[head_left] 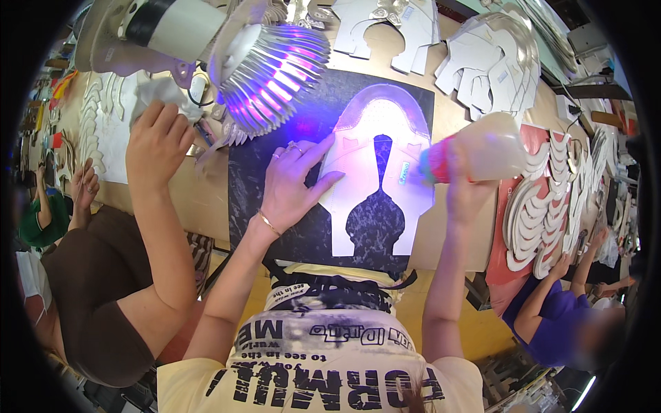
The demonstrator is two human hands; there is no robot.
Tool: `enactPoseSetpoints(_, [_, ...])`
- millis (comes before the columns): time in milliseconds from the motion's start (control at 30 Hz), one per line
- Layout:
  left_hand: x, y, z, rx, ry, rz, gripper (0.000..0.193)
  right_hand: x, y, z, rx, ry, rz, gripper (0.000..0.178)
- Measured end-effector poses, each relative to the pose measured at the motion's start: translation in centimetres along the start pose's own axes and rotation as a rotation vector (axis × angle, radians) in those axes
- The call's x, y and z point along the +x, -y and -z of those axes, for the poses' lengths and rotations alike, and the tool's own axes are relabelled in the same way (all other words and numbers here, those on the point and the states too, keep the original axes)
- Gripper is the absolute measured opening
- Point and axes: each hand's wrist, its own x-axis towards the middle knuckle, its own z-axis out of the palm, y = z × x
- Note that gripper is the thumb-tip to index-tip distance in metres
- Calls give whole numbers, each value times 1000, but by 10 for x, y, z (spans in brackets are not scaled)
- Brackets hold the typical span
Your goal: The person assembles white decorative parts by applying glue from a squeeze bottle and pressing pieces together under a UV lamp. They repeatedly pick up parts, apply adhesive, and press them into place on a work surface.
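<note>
On a black marbled board (261, 158) lies a flat white shoe upper (344, 179), its curved lilac toe end (379, 96) pointing away from me and its two legs toward me. My left hand (295, 177) rests at the upper's left edge, thumb and fingers apart, gripping nothing. In my right hand (469, 196) is a translucent squeeze bottle (497, 146) with a red collar and teal tip. It is tilted sideways, the tip over the upper's right edge; whether they touch, I cannot tell.
A finned metal lamp (272, 76) casts violet light from the upper left. Stacked white uppers (492, 65) lie at the back. Curved white pieces (533, 213) cover a red sheet at right. A co-worker's arm (162, 179) reaches in at left; another person (551, 310) works at right.
</note>
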Motion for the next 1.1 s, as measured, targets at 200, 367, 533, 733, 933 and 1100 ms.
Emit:
enactPoseSetpoints(200, [0,0,-1,17,-20,-23,58,-22,8,-21,6,244,30,45])
enactPoseSetpoints(367, [-2,-1,-1,20,-8,-12,57,-29,15,-14,-56,319,16,41])
enactPoseSetpoints(533, [-2,0,-1,7,27,29,57,-31,21,-5,-138,325,149,39])
enactPoseSetpoints(733, [-2,1,1,17,21,-21,56,-41,17,7,-37,324,-56,46])
enactPoseSetpoints(933, [-13,-7,29,87,121,-22,50,-7,17,80,-347,272,-300,56])
enactPoseSetpoints(1100, [1,15,57,60,-222,82,29,22,5,122,-828,114,-463,67])
